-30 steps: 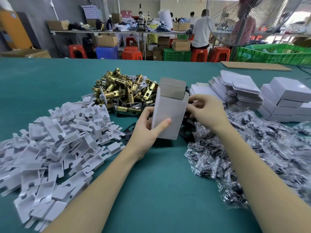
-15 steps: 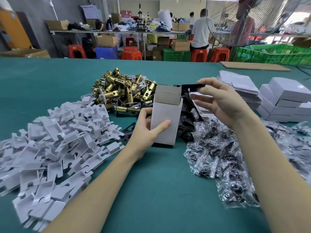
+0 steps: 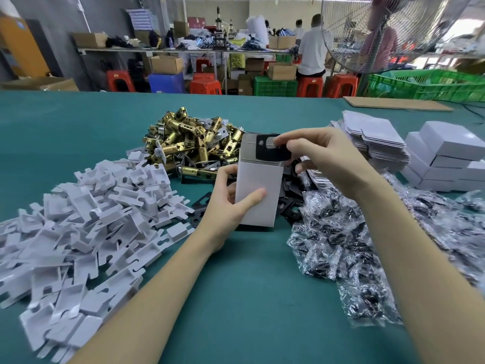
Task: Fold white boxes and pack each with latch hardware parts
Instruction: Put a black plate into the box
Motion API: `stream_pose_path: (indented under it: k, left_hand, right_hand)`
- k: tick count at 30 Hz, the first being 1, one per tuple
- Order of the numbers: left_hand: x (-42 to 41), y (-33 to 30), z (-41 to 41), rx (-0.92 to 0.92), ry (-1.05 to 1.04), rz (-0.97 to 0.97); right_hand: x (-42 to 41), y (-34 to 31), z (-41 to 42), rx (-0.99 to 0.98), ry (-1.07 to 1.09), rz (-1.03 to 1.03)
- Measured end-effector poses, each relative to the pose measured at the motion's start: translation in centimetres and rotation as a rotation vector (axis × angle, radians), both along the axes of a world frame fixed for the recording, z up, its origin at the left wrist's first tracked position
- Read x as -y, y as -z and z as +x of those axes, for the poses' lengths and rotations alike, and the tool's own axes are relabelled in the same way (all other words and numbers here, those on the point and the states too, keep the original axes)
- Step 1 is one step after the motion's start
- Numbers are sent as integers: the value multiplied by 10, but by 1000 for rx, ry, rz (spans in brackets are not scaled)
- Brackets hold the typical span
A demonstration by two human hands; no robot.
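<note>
Green-topped table (image 3: 236,298), crowded with stock. Largest heap: white card inserts (image 3: 78,219) at the left. Along the right, a sprawl of clear bags of small black parts (image 3: 354,245), with closed white boxes (image 3: 446,158) stacked beyond and flat box blanks (image 3: 375,137) beside them. Brass latch bodies (image 3: 191,143) piled at centre back; loose black plates (image 3: 288,206) lie behind the work. Open white box (image 3: 258,195) stands upright at the centre of the table, top flap up. Left hand (image 3: 225,203) grips its near face, thumb across the front, fingers round the side. Right hand (image 3: 328,158) pinches a black plate (image 3: 270,151) at the box mouth, tilted and seemingly partly over the rim. Step in hand appears to be loading the plate. To do it well: keep the box steady and square, turn the plate edge-on to the opening, slide it down flat against the back wall, clear of the flap, leaving room for the remaining parts.
</note>
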State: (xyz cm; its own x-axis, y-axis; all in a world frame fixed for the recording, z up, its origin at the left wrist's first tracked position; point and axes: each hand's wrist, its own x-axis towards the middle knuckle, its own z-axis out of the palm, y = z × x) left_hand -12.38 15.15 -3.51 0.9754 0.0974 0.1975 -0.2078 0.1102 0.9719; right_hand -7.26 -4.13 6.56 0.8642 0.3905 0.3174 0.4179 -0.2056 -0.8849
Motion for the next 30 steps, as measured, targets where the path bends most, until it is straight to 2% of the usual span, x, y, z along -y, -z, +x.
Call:
stream_pose_path:
  k: [10,18,24,30]
  left_hand:
    - [0,-2,-4,7,25,10]
    - [2,-2,-4,4,29,14]
    - [1,-2,-5,14,40,18]
    - [2,-3,-5,19,38,25]
  right_hand:
    - [-16,-15,-12,482,164,-241]
    - [-28,-7,-13,522,158,-381]
    - [-24,-5,-11,438,130,-349]
    - [-30,-7,-12,533,30,-563]
